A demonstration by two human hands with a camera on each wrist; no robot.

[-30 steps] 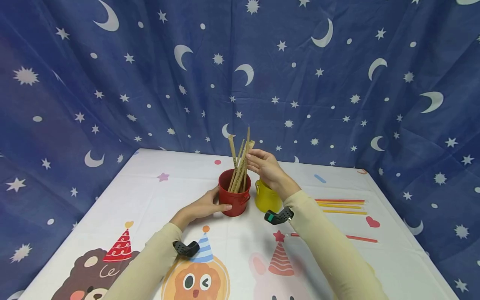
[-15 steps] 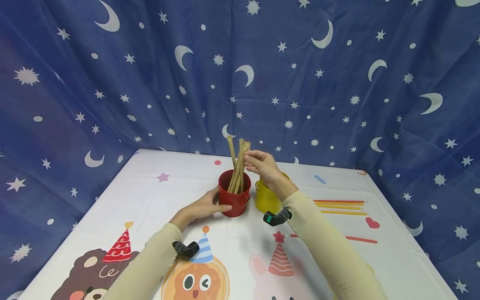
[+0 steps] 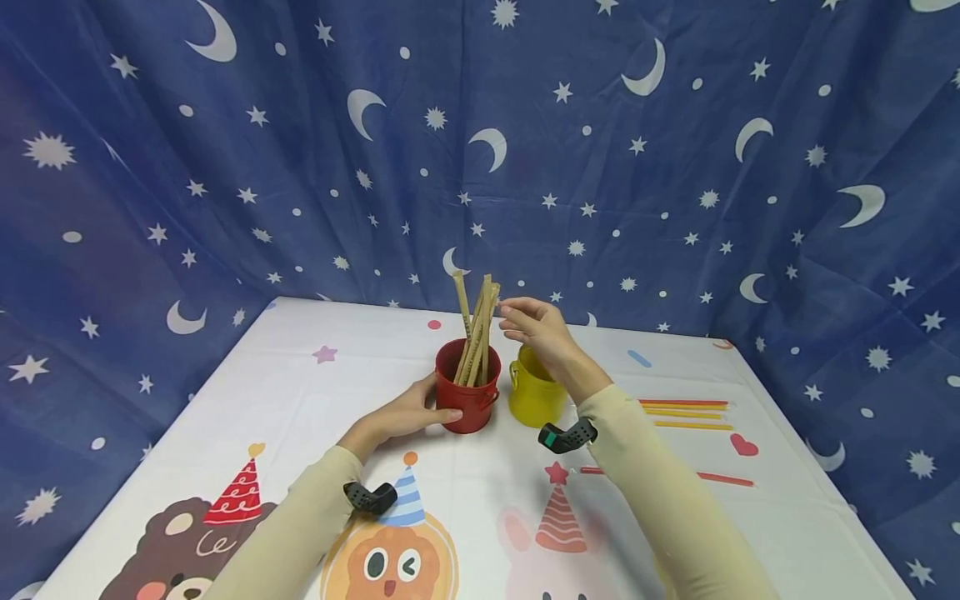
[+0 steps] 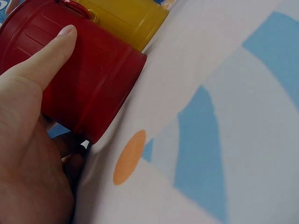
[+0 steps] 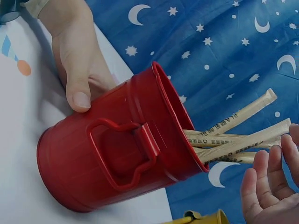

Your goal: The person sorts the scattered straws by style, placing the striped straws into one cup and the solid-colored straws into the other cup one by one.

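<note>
A small red metal bucket [image 3: 467,411] stands upright on the table, holding several paper-wrapped drinking straws [image 3: 472,337] that lean out over its rim. My left hand [image 3: 405,410] grips the bucket's left side, thumb across the front; the other fingers go behind it and are mostly hidden. Just right of the straws' upper ends, my right hand [image 3: 546,333] hangs with loosely bent fingers and nothing between them. In the right wrist view, the straws [image 5: 243,144] carry dark print, and the fingers [image 5: 264,172] are close to their tips.
A yellow bucket [image 3: 536,402] stands close to the red one's right, under my right hand. Several thin red and yellow sticks [image 3: 686,412] lie farther right, with a red stick [image 3: 723,479] nearer, partly behind my forearm. A blue star-and-moon curtain [image 3: 480,167] hangs behind the table.
My right hand has lowered a straw among the others in the red bucket, let go, and drawn slightly right. The left hand has kept its hold on the bucket.
</note>
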